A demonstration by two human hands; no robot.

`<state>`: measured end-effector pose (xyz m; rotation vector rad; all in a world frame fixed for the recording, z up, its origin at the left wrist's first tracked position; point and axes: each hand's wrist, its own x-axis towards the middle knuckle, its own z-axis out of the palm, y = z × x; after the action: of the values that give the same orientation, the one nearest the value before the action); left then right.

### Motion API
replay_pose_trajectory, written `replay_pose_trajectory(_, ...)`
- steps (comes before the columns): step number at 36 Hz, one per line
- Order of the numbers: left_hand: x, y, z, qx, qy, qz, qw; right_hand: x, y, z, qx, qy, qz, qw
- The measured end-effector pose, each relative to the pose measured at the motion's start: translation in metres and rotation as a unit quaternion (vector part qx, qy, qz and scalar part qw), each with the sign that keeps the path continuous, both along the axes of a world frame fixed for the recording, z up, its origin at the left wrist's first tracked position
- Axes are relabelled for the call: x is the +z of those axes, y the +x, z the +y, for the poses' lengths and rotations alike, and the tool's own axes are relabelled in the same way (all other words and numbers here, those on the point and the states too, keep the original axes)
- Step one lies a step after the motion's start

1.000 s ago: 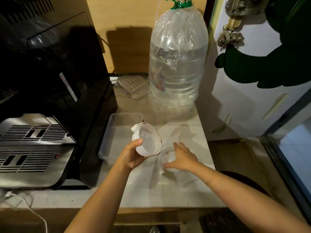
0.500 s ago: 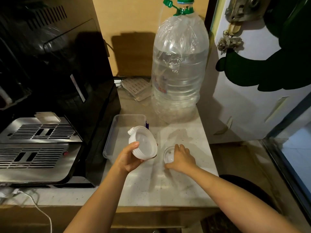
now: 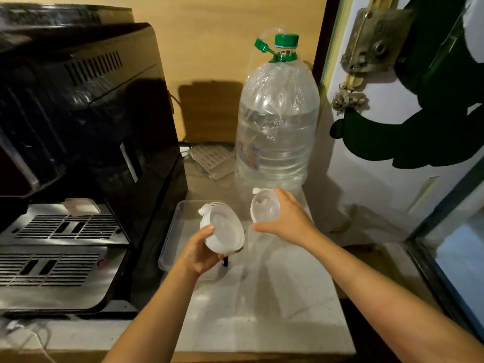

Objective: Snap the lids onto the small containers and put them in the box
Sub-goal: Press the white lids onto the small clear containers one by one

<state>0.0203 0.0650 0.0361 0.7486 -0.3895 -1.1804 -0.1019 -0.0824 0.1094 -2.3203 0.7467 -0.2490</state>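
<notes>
Lids [image 3: 222,231] sit stacked in the left hand [image 3: 200,254] at centre frame, above the box [image 3: 172,241]; the right hand [image 3: 288,221] grips a container [image 3: 264,208] (lifted off the counter [image 3: 262,310]). Next: align, snap.

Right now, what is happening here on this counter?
A person is working with small translucent plastic pieces. The left hand holds a stack of lids above the clear box, which lies on the counter beside the black machine. The right hand holds up a single round piece, tilted, in front of the large water bottle. No closed container can be seen in the box yet.
</notes>
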Motion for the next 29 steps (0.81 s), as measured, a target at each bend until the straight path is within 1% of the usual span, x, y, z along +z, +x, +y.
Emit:
replay_pose_trajectory(3, 0.003, 0.001, -0.004, 0.001, -0.004, -0.008, 1.0, 0.012, 0.004, 0.005, 0.058, 0.019, -0.035, 0.998)
replay_pose_trajectory(8, 0.01, 0.002, -0.01, -0.005, -0.012, -0.033, 0.999, 0.021, 0.009, 0.019, 0.136, 0.044, -0.041, 0.989)
replay_pose_trajectory(14, 0.025, -0.002, -0.014, -0.021, -0.038, -0.036, 0.998, 0.025, 0.017, 0.029, 0.181, 0.058, -0.044, 0.981)
replay_pose_trajectory(16, 0.028, -0.001, -0.013, -0.014, -0.05, -0.032, 0.998, 0.027, 0.02, 0.031, 0.194, 0.061, -0.048, 0.978)
replay_pose_trajectory(20, 0.035, 0.0, -0.014, -0.018, -0.056, -0.053, 0.997, 0.029, 0.021, 0.03, 0.215, 0.067, -0.062, 0.972)
replay_pose_trajectory(22, 0.037, 0.001, -0.012, -0.012, -0.054, -0.043, 0.998, 0.03, 0.023, 0.03, 0.224, 0.069, -0.065, 0.97)
replay_pose_trajectory(29, 0.041, 0.003, -0.008, -0.005, -0.052, -0.038, 0.998, 0.027, 0.031, 0.033, 0.245, 0.089, -0.036, 0.965)
